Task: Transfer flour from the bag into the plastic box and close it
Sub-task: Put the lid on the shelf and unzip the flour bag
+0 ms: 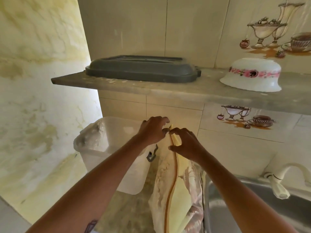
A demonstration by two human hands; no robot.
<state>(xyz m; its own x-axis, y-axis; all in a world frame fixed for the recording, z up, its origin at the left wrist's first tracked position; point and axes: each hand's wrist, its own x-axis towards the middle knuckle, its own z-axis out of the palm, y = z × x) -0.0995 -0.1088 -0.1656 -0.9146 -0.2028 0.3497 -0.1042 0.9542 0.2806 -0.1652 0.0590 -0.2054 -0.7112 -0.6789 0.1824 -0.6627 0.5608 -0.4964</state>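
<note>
A pale yellow flour bag (178,195) with an orange zip along its top edge stands on the counter beside the sink. My left hand (152,130) pinches the far end of the zip. My right hand (185,143) grips the bag's top edge just behind it. To the left stands a clear plastic box (104,158), open, with white flour inside and a grey latch (151,155) on its side. Its dark grey lid (141,68) lies on the shelf above.
A white bowl (252,74) with a pink flower band sits upside down on the stone shelf (185,91). A steel sink (252,207) with a white tap (282,180) lies to the right. A stained wall closes the left side.
</note>
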